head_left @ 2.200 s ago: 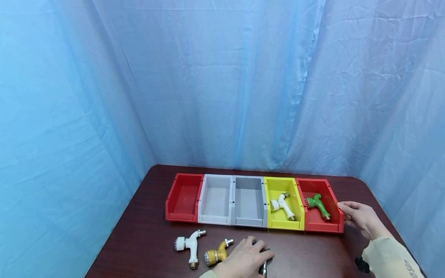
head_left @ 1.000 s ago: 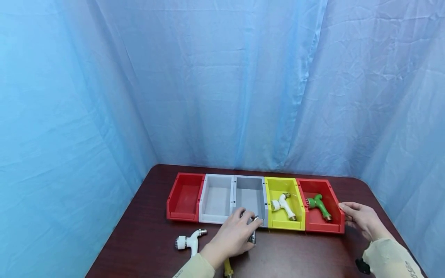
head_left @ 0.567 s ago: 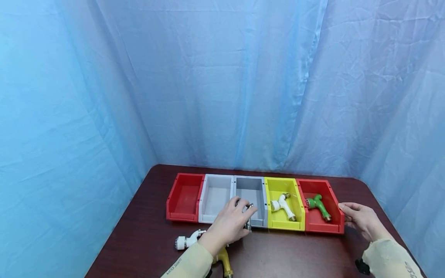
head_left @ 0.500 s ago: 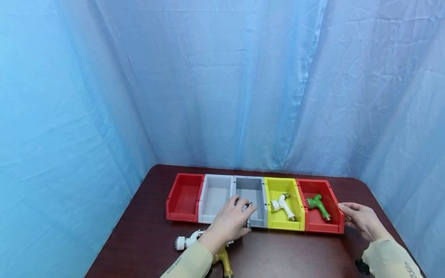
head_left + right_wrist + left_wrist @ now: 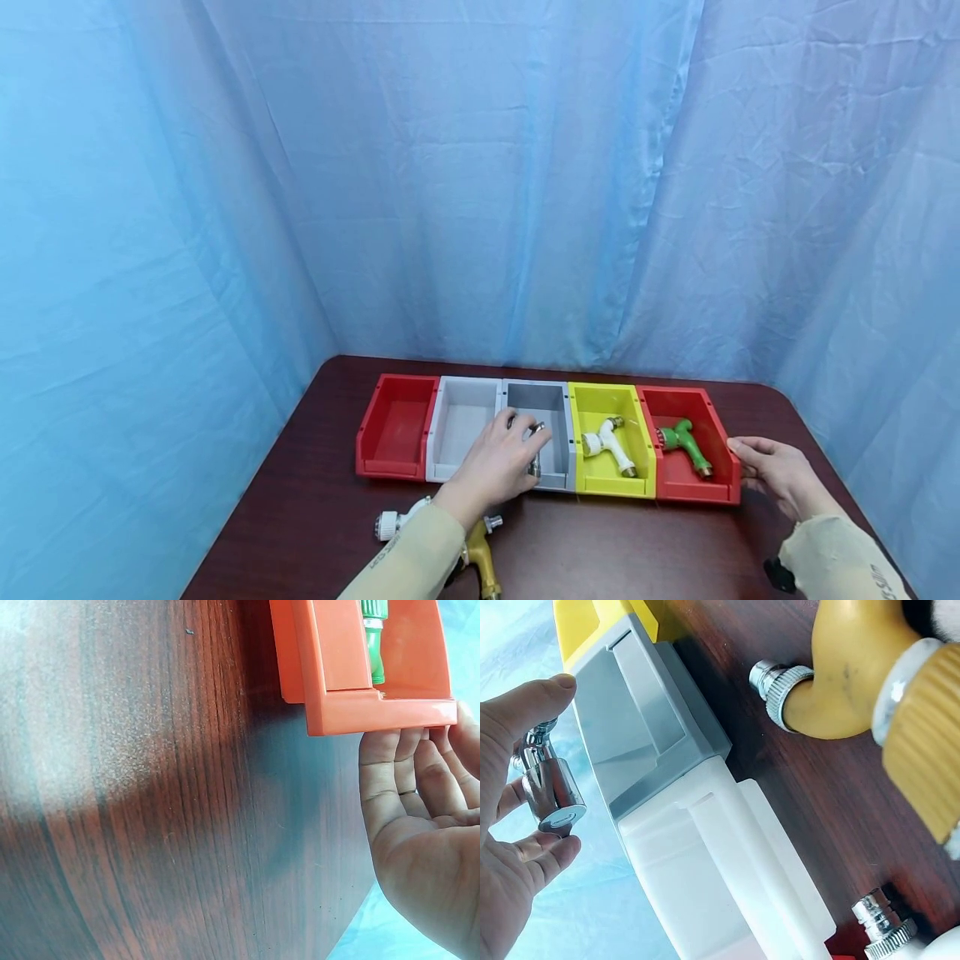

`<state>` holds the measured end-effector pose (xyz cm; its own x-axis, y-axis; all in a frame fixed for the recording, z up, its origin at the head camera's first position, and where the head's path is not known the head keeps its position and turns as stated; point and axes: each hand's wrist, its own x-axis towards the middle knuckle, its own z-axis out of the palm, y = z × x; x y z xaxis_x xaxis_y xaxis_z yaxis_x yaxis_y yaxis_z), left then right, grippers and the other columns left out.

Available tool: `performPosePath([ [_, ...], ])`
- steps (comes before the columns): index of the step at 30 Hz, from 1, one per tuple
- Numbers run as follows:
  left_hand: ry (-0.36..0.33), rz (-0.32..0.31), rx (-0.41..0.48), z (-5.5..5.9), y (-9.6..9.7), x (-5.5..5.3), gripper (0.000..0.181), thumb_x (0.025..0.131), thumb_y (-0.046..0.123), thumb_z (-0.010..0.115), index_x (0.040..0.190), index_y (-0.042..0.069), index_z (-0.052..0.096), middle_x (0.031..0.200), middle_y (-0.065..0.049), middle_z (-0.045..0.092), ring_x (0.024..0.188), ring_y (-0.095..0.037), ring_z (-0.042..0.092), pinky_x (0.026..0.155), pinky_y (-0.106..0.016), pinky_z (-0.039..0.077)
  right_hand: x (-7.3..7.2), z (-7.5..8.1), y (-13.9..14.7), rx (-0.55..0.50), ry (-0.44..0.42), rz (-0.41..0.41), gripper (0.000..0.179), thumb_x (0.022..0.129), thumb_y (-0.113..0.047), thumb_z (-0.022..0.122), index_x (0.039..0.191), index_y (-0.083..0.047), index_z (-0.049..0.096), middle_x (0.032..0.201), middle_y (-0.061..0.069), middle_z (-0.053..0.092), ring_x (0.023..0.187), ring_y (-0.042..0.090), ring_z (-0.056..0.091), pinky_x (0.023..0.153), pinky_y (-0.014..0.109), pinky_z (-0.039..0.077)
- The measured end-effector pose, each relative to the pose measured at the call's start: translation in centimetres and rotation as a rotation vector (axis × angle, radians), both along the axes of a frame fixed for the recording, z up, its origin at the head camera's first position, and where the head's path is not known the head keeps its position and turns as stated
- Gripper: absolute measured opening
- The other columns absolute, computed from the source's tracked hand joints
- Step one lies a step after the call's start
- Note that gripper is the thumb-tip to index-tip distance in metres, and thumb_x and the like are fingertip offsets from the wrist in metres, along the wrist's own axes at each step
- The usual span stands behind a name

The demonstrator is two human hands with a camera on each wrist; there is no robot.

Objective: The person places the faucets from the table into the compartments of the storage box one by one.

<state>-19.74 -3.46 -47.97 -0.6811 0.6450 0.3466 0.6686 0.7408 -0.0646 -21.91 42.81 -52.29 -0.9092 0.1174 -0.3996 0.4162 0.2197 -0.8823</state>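
Head view: gripping chrome tap (image 5: pixel 551 784) in left hand (image 5: pixel 497 462), over gray bin (image 5: pixel 553 408), with yellow tap (image 5: pixel 482 560) on table (image 5: pixel 637 550), on near side of hand. Holding red bin (image 5: pixel 678 483) by outer wall with right hand (image 5: pixel 783 475); green tap (image 5: pixel 684 440) inside, left of that hand.

Pale cream sleeves (image 5: pixel 836 550), dark printed lettering (image 5: pixel 385 551), black piece (image 5: pixel 779 575) beside right cuff (image 5: pixel 802 533)
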Motion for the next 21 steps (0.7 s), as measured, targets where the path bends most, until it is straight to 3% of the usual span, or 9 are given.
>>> performPosePath([
  [10, -0.01, 0.023, -0.012, -0.2, 0.6, -1.2, 0.064, 0.079, 0.042, 0.088, 0.133, 0.022, 0.061, 0.129, -0.006, 0.06, 0.122, -0.034, 0.056, 0.097, -0.045, 0.054, 0.0, 0.0, -0.1, -0.001, -0.003, 0.0, 0.048, 0.103, -0.034, 0.063, 0.13, 0.005, 0.061, 0.09, -0.009, 0.072, 0.079, 0.011, 0.069, 0.074, 0.033, 0.061],
  [17, -0.127, 0.085, -0.065, -0.4, 1.3, -1.9, 0.064, 0.084, 0.044, 0.084, 0.139, 0.027, 0.057, 0.135, -0.003, 0.057, 0.128, -0.031, 0.05, 0.105, -0.044, 0.049, 0.0, 0.0, -0.1, 0.002, -0.004, -0.006, 0.044, 0.102, -0.035, 0.063, 0.127, 0.001, 0.065, 0.089, -0.008, 0.073, 0.079, 0.012, 0.068, 0.073, 0.033, 0.061],
  [21, -0.157, 0.104, -0.094, -0.8, 1.7, -2.1, 0.064, 0.085, 0.045, 0.082, 0.141, 0.028, 0.057, 0.136, -0.002, 0.056, 0.128, -0.03, 0.05, 0.105, -0.042, 0.049, 0.0, 0.0, 0.0, 0.0, -0.008, -0.007, 0.042, 0.102, -0.036, 0.064, 0.126, -0.002, 0.067, 0.089, -0.008, 0.073, 0.079, 0.012, 0.068, 0.074, 0.033, 0.061],
])
